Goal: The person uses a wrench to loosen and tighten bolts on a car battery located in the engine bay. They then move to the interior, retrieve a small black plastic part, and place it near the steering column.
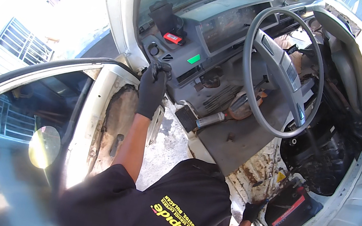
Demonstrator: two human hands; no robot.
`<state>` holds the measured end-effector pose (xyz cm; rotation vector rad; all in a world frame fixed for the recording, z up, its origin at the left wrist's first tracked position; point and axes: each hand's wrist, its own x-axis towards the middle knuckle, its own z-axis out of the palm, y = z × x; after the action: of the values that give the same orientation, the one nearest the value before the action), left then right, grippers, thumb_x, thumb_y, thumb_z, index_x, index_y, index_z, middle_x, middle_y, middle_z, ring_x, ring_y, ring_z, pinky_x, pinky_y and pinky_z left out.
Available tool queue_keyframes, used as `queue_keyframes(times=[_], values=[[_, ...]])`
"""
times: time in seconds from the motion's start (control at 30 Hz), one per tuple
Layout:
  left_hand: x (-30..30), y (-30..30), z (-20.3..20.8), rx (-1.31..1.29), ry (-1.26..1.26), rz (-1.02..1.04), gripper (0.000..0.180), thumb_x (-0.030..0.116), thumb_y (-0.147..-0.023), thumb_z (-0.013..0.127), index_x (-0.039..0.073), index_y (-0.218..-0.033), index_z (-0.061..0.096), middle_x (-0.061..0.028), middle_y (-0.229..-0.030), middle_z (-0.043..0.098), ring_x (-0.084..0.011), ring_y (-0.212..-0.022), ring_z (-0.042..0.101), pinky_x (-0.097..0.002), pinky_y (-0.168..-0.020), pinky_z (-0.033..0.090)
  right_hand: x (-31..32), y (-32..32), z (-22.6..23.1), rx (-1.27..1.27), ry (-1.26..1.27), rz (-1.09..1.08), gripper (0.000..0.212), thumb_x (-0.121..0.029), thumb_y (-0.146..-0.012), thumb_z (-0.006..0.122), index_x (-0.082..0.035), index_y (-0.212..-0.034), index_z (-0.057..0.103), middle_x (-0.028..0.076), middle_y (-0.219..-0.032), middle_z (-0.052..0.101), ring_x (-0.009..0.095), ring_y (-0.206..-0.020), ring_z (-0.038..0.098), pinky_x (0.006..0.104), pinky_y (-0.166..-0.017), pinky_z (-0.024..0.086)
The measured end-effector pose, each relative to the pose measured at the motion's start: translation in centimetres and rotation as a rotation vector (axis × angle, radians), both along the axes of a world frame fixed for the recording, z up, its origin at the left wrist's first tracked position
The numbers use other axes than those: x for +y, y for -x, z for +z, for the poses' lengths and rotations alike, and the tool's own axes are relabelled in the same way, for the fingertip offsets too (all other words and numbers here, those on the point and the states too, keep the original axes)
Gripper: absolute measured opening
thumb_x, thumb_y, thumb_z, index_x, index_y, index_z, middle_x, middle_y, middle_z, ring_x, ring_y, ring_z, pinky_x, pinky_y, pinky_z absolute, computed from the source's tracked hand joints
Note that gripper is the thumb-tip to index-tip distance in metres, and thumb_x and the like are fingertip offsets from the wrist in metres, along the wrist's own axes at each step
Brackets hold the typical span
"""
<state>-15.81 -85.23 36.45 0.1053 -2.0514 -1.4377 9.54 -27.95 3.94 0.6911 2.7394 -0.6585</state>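
My left hand (151, 94), in a dark glove, is raised to the outer end of the dashboard (180, 59), beside the door hinge side. Its fingers look curled, but what they hold, if anything, is lost against dark trim. Low on the right, my right hand (250, 212), also gloved, rests at the rusty floor edge next to a black battery (289, 212) with a red stripe. Its fingers are dark and mostly hidden. The open van door (87, 121) stands left of my left arm, its inner panel bare and stained.
A grey steering wheel (246, 61) stands over the footwell. A red box (173, 38) and a bright green piece (194, 59) lie on the dash. Below the wheel are pedals (186, 116) and a grey mat (254, 138). An open engine bay (323, 157) gapes to the right.
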Motion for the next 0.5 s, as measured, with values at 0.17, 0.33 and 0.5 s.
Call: queue_keyframes(times=[0.17, 0.33, 0.5], values=[[0.6, -1.0, 1.8, -0.098, -0.018, 0.014, 0.016, -0.005, -0.094, 0.048, 0.0, -0.097, 0.063, -0.0033, -0.083, 0.061, -0.0089, -0.075, 0.054, -0.0273, -0.07, 0.046, -2.2, 1.1, 4.1, -0.087, 0.121, -0.054, 0.109, -0.023, -0.086, 0.075, 0.002, -0.162, 0.001, 0.022, -0.17, 0.004, 0.029, -0.157, 0.017, 0.0278, -0.127, 0.015], [1.0, 0.0, 1.9, -0.078, 0.072, 0.019, 0.015, -0.004, -0.094, 0.047, 0.0, -0.095, 0.062, -0.0025, -0.082, 0.059, -0.0088, -0.074, 0.053, -0.027, -0.069, 0.046, 1.3, -0.8, -2.2, 0.059, 0.015, 0.077, 0.112, -0.014, -0.082, 0.076, 0.0, -0.163, 0.0, 0.021, -0.171, 0.005, 0.027, -0.158, 0.011, 0.0286, -0.126, 0.018], [1.3, -0.4, 2.2, -0.159, 0.02, 0.022, 0.015, -0.003, -0.094, 0.047, 0.0, -0.095, 0.062, -0.0033, -0.081, 0.059, -0.0097, -0.074, 0.053, -0.028, -0.069, 0.046, -0.2, 0.2, 1.6, 0.037, 0.12, -0.074, 0.11, -0.009, -0.08, 0.074, -0.001, -0.163, 0.002, 0.019, -0.171, 0.008, 0.027, -0.158, 0.013, 0.0309, -0.126, 0.018]])
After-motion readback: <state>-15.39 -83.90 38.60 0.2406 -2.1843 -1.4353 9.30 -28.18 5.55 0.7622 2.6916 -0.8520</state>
